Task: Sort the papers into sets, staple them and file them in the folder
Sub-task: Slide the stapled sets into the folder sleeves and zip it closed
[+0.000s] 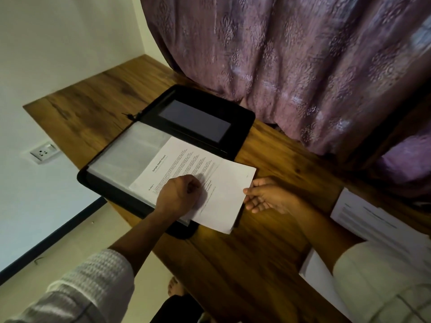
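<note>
A black zip folder (240,117) lies open on the wooden desk (268,252), its clear plastic sleeves (130,155) showing on the near half. A printed paper set (224,190) headed as a health report lies partly over the sleeves and sticks out to the right. My left hand (179,194) rests on the set with its fingers curled under; what they hold is hidden. My right hand (268,197) pinches the set's right edge between thumb and fingers. More printed papers (373,220) lie at the right of the desk.
A purple patterned curtain (291,61) hangs behind the desk and touches the folder's far edge. A white wall with a socket (43,152) stands to the left. Below the desk's near edge are the floor and a bare foot (175,286).
</note>
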